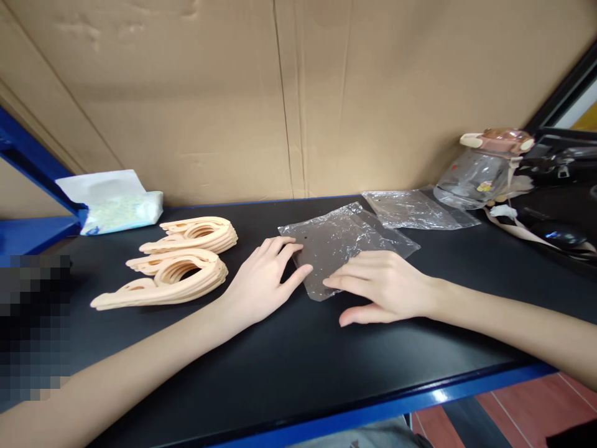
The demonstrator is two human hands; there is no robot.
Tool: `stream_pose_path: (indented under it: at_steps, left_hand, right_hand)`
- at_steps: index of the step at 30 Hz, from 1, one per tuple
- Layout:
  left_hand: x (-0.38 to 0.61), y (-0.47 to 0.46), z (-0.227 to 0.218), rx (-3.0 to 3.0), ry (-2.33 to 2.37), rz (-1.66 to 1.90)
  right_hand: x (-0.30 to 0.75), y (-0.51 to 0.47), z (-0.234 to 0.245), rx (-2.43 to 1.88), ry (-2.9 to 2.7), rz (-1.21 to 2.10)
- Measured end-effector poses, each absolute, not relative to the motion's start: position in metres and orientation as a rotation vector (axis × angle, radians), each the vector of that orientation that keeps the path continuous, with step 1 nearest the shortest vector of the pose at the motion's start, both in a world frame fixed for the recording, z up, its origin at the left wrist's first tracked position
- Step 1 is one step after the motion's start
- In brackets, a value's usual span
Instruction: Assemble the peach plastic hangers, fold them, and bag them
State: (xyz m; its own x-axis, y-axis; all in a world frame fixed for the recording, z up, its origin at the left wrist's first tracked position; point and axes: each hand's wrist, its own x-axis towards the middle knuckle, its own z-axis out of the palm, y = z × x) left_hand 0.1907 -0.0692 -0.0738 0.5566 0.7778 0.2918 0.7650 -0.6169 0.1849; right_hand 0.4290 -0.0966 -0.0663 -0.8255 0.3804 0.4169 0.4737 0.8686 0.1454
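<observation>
A clear plastic bag [326, 242] lies flat and slightly crinkled on the black tabletop in front of me. My left hand [263, 280] is at the bag's left edge, fingertips on it, thumb apart and nothing held. Across the bag's lower right part rests my right hand [385, 286], palm down with fingers stretched out and the thumb out to the side. Left of my left hand sit two stacks of beige plastic pieces that look like folded hangers, a nearer stack [212, 285] and a farther stack [224, 236].
More clear plastic bags [410, 208] lie behind, to the right. A clear drink bottle [476, 177] with a pinkish lid stands beside a black bag [559, 193]. A tissue pack [124, 211] is at the back left. Cardboard [209, 106] walls the back; a blue edge [396, 407] runs along the front.
</observation>
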Motion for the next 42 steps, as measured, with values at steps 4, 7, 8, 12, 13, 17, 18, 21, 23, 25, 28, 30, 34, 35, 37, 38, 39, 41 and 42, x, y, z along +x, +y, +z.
stream_pose_path:
  at_steps: [4,7,8,12,13,17,18,21,23,25,28,30,34,35,37,38,39,41,42]
  left_hand:
    - [0.190,-0.068,-0.076,2.755,1.426,0.487]
    - [0.188,-0.067,-0.076,2.745,1.393,0.428]
    - [0.188,-0.068,-0.076,2.733,1.390,0.402]
    - [0.186,-0.068,-0.074,2.694,1.389,0.332]
    - [0.186,-0.067,-0.073,2.693,1.385,0.322]
    - [0.186,-0.067,-0.073,2.720,1.356,0.339]
    - [0.185,-0.067,-0.073,2.725,1.359,0.354]
    - [0.185,-0.067,-0.077,2.719,1.385,0.375]
    - [0.184,-0.067,-0.079,2.715,1.401,0.350]
    - [0.184,-0.066,-0.081,2.703,1.442,0.281]
    - [0.184,-0.066,-0.081,2.665,1.515,0.171]
    - [0.185,-0.066,-0.079,2.639,1.524,0.153]
    - [0.186,-0.067,-0.076,2.609,1.459,0.228]
    - [0.186,-0.067,-0.076,2.609,1.431,0.260]
    - [0.185,-0.068,-0.076,2.603,1.385,0.328]
    - [0.185,-0.068,-0.076,2.600,1.365,0.363]
    - [0.184,-0.069,-0.076,2.597,1.350,0.395]
    - [0.183,-0.069,-0.076,2.591,1.342,0.455]
    - [0.183,-0.069,-0.075,2.590,1.351,0.482]
  right_hand:
    - [0.438,-0.082,-0.060,-0.919,-2.477,-0.073]
    - [0.450,-0.067,-0.060,-1.282,-2.316,-0.137]
    - [0.455,-0.062,-0.060,-1.389,-2.296,-0.153]
    - [0.468,-0.048,-0.059,-1.626,-2.290,-0.120]
    - [0.470,-0.046,-0.059,-1.653,-2.301,-0.108]
    - [0.475,-0.044,-0.057,-1.697,-2.354,-0.125]
    - [0.476,-0.043,-0.057,-1.680,-2.381,-0.133]
    - [0.479,-0.041,-0.060,-1.517,-2.522,-0.133]
    - [0.479,-0.041,-0.062,-1.388,-2.610,-0.107]
    - [0.479,-0.042,-0.064,-1.317,-2.647,-0.076]
    - [0.478,-0.044,-0.064,-1.245,-2.672,-0.018]
    - [0.477,-0.046,-0.063,-1.199,-2.705,0.046]
    - [0.474,-0.054,-0.061,-1.184,-2.796,0.317]
    - [0.472,-0.057,-0.061,-1.181,-2.814,0.382]
    - [0.466,-0.064,-0.062,-1.146,-2.842,0.461]
    - [0.463,-0.068,-0.062,-1.110,-2.855,0.469]
    - [0.459,-0.072,-0.062,-1.062,-2.870,0.468]
    - [0.451,-0.078,-0.064,-0.955,-2.897,0.455]
    - [0.448,-0.081,-0.065,-0.906,-2.901,0.445]
